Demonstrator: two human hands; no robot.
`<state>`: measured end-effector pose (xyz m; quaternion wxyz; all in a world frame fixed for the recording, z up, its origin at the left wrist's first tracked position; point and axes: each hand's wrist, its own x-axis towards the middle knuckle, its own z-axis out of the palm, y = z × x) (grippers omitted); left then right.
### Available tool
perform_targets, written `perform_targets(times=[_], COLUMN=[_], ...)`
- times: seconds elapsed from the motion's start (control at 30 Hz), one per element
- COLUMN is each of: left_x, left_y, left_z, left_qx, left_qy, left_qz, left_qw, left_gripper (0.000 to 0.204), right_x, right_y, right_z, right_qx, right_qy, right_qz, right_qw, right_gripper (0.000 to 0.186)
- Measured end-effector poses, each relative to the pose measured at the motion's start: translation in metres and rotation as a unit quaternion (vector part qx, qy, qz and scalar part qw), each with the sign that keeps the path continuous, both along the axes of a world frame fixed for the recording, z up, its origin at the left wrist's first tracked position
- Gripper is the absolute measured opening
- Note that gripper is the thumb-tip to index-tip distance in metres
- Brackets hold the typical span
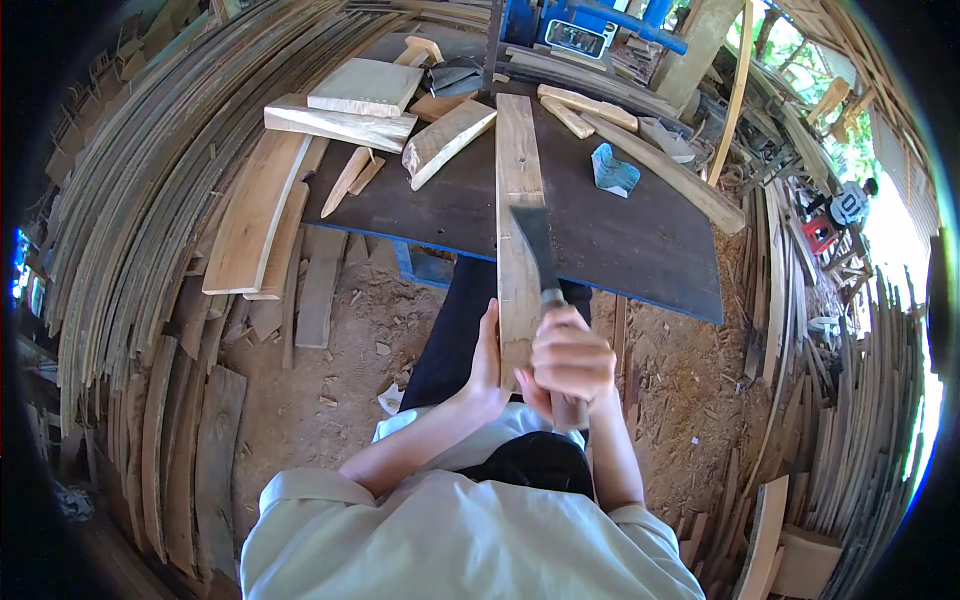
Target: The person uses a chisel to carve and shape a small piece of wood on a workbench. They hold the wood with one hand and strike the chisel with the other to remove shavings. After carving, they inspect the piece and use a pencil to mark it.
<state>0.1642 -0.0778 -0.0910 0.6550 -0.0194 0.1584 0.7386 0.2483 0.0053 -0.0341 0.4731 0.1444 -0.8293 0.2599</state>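
Plank (518, 215) near end is gripped by the left hand (489, 362) on its left edge; cleaver (537, 245) handle is clenched in the right hand (571, 360) — blade laid on the plank's right edge. Long axis runs straight away onto the dark table (640, 245), offcuts (362, 88) beyond.

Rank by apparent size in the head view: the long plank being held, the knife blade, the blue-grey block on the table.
1. Long plank, clearly largest.
2. Knife blade.
3. Blue-grey block, though it lies farther off, so this last pair is unsure.
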Motion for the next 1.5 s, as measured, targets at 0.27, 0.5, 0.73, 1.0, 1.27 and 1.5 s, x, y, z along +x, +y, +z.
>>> perform_targets(times=[0.27, 0.5, 0.73, 1.0, 1.27, 1.5], left_x=[0.001, -0.002, -0.003, -0.005, -0.010, -0.011], left_y=[0.005, 0.003, 0.003, 0.006, 0.005, 0.005], left_z=[0.005, -0.005, 0.000, 0.002, -0.011, 0.001], left_qx=[-0.086, -0.034, -0.036, -0.036, 0.042, -0.016], left_qy=[0.048, 0.097, 0.115, 0.118, 0.102, 0.140], left_qz=[0.041, -0.026, -0.034, 0.006, -0.036, -0.019], left_qw=[0.994, 0.994, 0.992, 0.992, 0.993, 0.990], left_gripper=[0.057, 0.076, 0.080, 0.078, 0.072, 0.073], right_x=[0.049, 0.033, 0.043, 0.041, 0.047, 0.047], right_y=[-0.043, -0.036, -0.051, -0.042, -0.061, -0.057], right_z=[0.000, -0.007, -0.014, -0.013, -0.027, -0.028], right_qx=[-0.023, 0.030, 0.051, 0.038, 0.110, 0.073], right_qy=[0.009, -0.013, -0.005, 0.010, -0.014, -0.017], right_qz=[0.014, 0.035, 0.049, 0.079, 0.033, 0.045], right_qw=[1.000, 0.999, 0.997, 0.996, 0.993, 0.996], right_gripper=[0.022, 0.022, 0.023, 0.022, 0.019, 0.021])
